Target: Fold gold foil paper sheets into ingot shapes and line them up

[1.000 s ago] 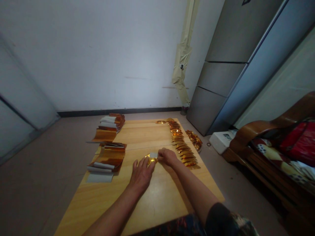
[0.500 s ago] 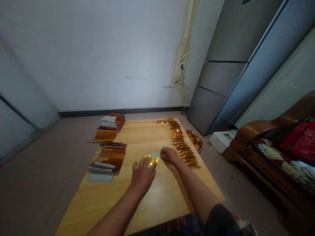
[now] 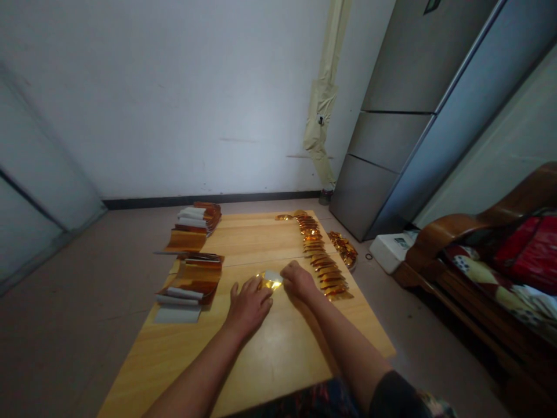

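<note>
A small sheet of gold foil paper (image 3: 274,282), partly folded with a pale grey back showing, lies on the wooden table between my hands. My left hand (image 3: 250,306) rests on its near left side, fingers spread and fingertips touching the foil. At its right end, my right hand (image 3: 299,281) has its fingers curled and pinched on the edge. Left of my hands are stacks of gold foil paper (image 3: 198,276) with grey backs, curled at the edges. A row of folded gold foil pieces (image 3: 328,270) overlaps along the table's right side.
The wooden table (image 3: 256,232) has a seam across it. Beyond its right edge, a container of gold foil pieces (image 3: 343,248) stands low down. A white box (image 3: 390,251) sits on the floor by a wooden bench (image 3: 429,241). A grey fridge (image 3: 378,162) stands behind.
My left hand has slid slightly left and toward me along the foil. The right hand stays at the foil's right end with only a slight shift.
</note>
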The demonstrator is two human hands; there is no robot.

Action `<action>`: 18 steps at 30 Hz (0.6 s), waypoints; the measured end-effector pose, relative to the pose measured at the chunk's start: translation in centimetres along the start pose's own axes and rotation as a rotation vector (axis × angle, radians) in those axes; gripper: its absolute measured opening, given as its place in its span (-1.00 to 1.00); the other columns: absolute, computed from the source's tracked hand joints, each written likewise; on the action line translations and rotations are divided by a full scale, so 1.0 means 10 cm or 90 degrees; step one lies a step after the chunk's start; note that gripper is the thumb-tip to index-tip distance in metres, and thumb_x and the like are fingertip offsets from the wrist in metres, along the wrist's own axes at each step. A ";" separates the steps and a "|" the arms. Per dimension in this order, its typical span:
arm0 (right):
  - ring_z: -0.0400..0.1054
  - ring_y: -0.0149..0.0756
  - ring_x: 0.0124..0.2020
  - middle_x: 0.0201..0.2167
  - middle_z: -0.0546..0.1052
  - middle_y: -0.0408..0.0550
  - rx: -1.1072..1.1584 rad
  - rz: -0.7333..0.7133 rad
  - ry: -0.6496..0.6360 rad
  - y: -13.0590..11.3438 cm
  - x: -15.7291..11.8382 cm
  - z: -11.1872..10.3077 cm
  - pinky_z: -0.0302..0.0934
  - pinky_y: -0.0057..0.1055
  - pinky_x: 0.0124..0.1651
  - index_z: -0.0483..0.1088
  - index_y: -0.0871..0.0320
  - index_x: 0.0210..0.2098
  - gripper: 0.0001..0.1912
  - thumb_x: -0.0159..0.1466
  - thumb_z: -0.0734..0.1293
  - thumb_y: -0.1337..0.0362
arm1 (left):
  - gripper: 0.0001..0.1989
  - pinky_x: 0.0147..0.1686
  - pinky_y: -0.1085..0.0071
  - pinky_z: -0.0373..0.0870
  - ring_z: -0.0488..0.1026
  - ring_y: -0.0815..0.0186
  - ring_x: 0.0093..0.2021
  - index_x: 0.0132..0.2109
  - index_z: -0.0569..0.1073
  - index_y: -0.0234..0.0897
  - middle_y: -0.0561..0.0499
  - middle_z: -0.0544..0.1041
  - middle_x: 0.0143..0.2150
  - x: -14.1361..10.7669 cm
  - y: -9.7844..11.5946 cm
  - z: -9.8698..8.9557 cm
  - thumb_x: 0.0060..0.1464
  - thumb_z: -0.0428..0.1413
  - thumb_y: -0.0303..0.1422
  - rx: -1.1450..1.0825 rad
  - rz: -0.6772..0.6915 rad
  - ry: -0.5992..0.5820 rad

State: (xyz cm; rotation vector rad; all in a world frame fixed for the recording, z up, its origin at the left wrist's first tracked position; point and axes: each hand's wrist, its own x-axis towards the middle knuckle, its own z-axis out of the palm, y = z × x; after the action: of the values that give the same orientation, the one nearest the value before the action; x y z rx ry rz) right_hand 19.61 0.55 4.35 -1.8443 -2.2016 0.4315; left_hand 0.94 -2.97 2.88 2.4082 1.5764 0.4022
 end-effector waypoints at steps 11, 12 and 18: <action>0.24 -0.28 -0.26 -0.29 0.46 -0.05 -0.097 -0.154 0.089 -0.24 -0.55 0.30 0.07 -0.40 -0.23 0.44 0.15 -0.35 -0.89 0.25 0.26 0.36 | -0.82 0.21 -0.22 -0.24 0.24 0.12 0.23 -0.21 0.49 -0.06 0.06 0.45 0.15 0.16 -0.17 -0.01 0.06 0.02 -0.31 -0.119 -0.033 0.017; 0.24 -0.28 -0.27 -0.30 0.46 -0.06 -0.087 -0.162 0.085 -0.24 -0.56 0.31 0.06 -0.40 -0.23 0.44 0.15 -0.37 -0.88 0.25 0.26 0.36 | -0.83 0.22 -0.21 -0.25 0.24 0.12 0.23 -0.22 0.49 -0.07 0.06 0.45 0.15 0.16 -0.18 0.00 0.04 0.03 -0.32 -0.121 -0.027 0.018; 0.25 -0.30 -0.18 -0.21 0.46 -0.10 0.048 -0.254 0.091 -0.08 -0.47 0.21 0.07 -0.42 -0.14 0.49 0.10 -0.34 -0.93 0.21 0.33 0.33 | -0.90 0.22 -0.18 -0.26 0.22 0.14 0.24 -0.35 0.46 -0.13 0.07 0.44 0.15 0.14 -0.26 0.01 0.03 0.04 -0.32 -0.129 0.009 -0.006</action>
State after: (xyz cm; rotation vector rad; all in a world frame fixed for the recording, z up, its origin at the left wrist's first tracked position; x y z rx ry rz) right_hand 18.92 -4.34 2.78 -1.3076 -2.3374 0.2873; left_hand -0.75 -0.65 2.05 2.2653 1.4400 0.5253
